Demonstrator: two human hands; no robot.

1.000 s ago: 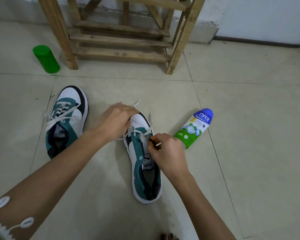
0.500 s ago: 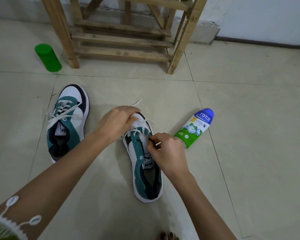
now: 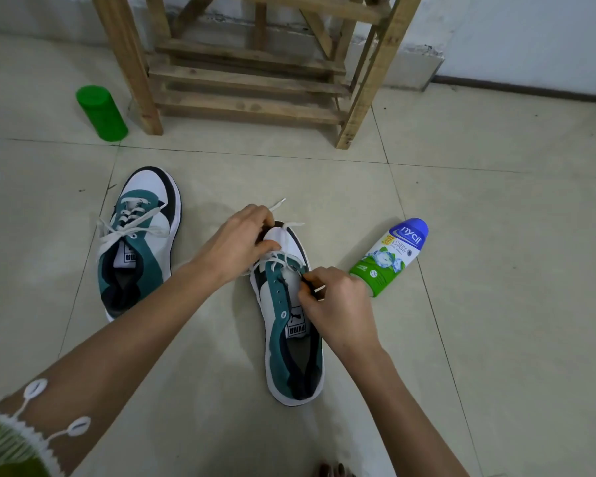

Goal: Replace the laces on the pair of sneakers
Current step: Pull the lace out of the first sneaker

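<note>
The teal, white and black centre sneaker lies on the pale tiled floor in front of the person, toe pointing away. A white flat lace crosses only its front eyelets. The eyelets nearer the tongue stand open.

The left hand has its grip closed over the toe cap of the centre sneaker, fingers curled round the front edge. One white end extends past the fingers.

The right hand has a narrow grip. Thumb and fingers pinch a lace end, apparently dark with a pale tip, just beside the right eyelet row.

The matching second sneaker lies well apart to the left, loosely laced in white.

A blue-capped green-and-white plastic bottle lies on its side near the centre sneaker's right. A green plastic cylinder stands upright beside a leg of the bare wooden frame.
</note>
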